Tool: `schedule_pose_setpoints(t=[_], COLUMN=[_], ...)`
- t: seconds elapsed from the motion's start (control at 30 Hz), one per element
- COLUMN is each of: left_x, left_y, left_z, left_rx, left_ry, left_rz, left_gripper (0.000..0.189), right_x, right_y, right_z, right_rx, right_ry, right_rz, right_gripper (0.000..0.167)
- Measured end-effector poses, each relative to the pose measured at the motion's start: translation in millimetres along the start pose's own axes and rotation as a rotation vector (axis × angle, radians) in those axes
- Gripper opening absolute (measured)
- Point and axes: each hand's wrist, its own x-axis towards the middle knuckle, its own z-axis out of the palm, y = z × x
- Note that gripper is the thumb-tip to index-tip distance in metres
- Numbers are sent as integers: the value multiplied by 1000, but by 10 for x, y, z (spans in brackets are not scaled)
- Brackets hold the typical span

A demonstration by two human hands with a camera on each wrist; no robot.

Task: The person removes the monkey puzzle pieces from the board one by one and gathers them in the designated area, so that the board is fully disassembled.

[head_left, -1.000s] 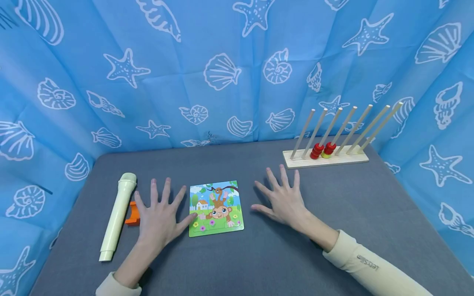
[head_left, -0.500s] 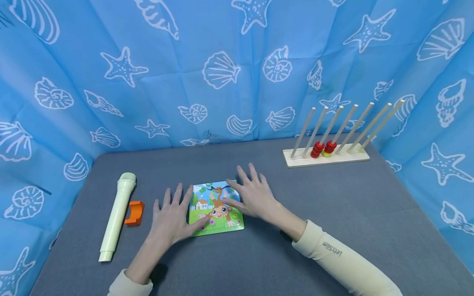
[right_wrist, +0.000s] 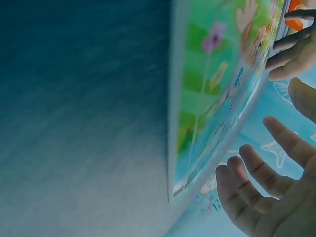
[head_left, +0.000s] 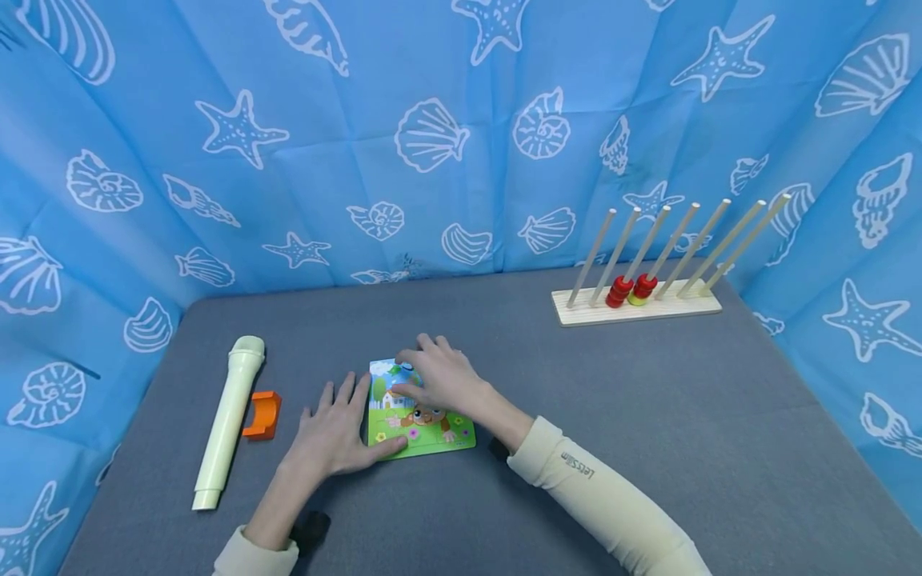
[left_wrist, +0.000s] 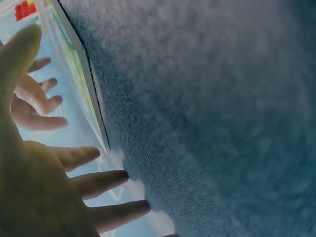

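A square picture puzzle [head_left: 425, 424] of a cartoon monkey lies flat on the grey table. At its left side my left hand [head_left: 334, 436] has its fingers straight, the thumb over the lower edge. My right hand [head_left: 442, 380] reaches across the top of the puzzle from the right and hides part of the picture. In the right wrist view, the fingers of the right hand [right_wrist: 266, 192] are loosely bent, with nothing between them, beside the puzzle [right_wrist: 212, 84]. The left wrist view shows the puzzle's thin edge [left_wrist: 89, 84] past the spread left hand [left_wrist: 49, 197].
A pale green toy microphone [head_left: 229, 424] lies at the left, with an orange arch-shaped block [head_left: 264, 414] beside it. Toward the back right stands a wooden peg rack [head_left: 637, 312] with red and yellow beads. A blue seashell curtain [head_left: 317, 184] hangs behind the table [head_left: 612, 408].
My right hand has moved left from beside the puzzle to over its top part. My left hand has shifted a little right and down, away from the orange block, with its thumb over the puzzle's lower edge.
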Motion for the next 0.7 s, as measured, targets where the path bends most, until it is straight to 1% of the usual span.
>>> schedule_pose_setpoints(t=[0.13,0.27,0.47,0.7], left_x=[19,44,46,52], left_y=[-21,-26,-13,-17], left_z=[-11,-12,-18,-7], left_rx=[-17,-10,-9,-14], left_ry=[-9,-24,-27,-48], left_rz=[9,11,15,-6], left_gripper=[122,124,122,121], right_x=[114,196,263,276], right_y=[-65,-108,-153,-234], right_z=[39,72,107,104], right_rx=[4,-47,-116,-143], right_ry=[-34,-57,-87,-130], right_rz=[14,33,83,116], right_gripper=[44,45,55,66])
